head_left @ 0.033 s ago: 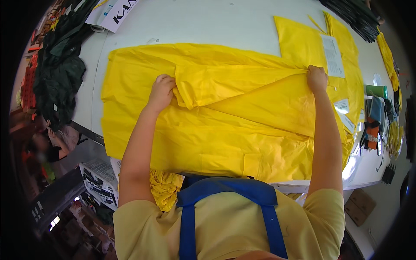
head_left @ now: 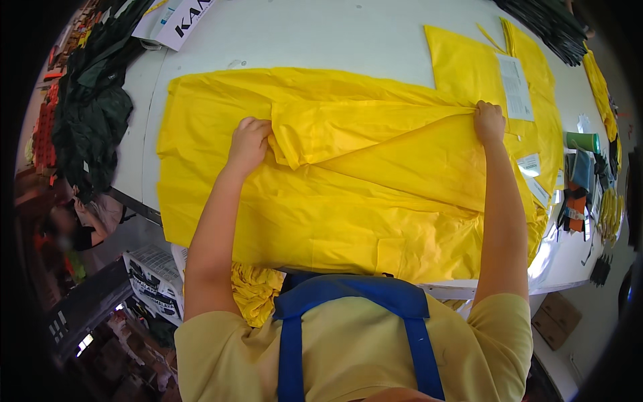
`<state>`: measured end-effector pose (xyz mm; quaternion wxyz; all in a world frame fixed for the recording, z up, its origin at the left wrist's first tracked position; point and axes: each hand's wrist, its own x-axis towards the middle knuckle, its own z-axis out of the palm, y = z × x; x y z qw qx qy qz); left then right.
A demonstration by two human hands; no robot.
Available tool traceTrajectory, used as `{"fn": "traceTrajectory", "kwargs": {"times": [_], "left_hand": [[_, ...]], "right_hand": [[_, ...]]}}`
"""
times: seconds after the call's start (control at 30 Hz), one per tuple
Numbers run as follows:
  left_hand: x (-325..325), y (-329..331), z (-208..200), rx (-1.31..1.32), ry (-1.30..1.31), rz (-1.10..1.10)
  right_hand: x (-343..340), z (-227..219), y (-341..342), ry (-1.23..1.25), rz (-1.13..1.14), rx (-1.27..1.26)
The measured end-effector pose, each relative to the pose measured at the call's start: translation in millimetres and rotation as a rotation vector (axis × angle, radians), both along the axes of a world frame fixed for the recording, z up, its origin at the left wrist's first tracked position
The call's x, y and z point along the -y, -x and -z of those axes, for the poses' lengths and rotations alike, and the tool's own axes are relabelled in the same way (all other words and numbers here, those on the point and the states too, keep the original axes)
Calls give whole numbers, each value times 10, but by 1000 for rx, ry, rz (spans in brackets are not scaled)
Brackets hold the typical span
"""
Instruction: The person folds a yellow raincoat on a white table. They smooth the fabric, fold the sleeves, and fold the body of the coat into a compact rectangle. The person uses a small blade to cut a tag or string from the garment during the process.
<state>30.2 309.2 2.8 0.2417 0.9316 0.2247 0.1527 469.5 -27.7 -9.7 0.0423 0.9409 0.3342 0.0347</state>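
A yellow raincoat (head_left: 375, 181) of smooth, slightly shiny fabric lies spread over the table in front of me, with a pocket flap showing near the table's front edge. One sleeve (head_left: 355, 127) lies folded back across it, pulled to a taper toward the right. My left hand (head_left: 249, 144) pinches the wide left end of that sleeve between thumb and fingers. Over at the right, my right hand (head_left: 489, 122) is closed on the narrow end of the fold. The fingertips of both hands are partly hidden.
More folded yellow garments (head_left: 462, 60) with a white paper sheet (head_left: 514, 87) lie at the right. Dark green garments (head_left: 90, 120) hang over the left edge. A green roll (head_left: 583, 141) stands far right. A crumpled yellow bundle (head_left: 254, 295) sits below the table; a person (head_left: 94, 221) is at far left.
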Motion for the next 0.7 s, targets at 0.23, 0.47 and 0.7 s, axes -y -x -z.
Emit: {"fn": "traceTrajectory", "kwargs": {"times": [0.23,0.47,0.7], "left_hand": [[789,-87,-118,-26,327,-228],[-149,-570,-222,47,299,-427],[-388,-1103,34,-427,-102,-279]], "right_hand": [[14,321,28,-111,167,14],[34,487,108,-288,101,110],[255,640,-195,-358,-32,-23]]}}
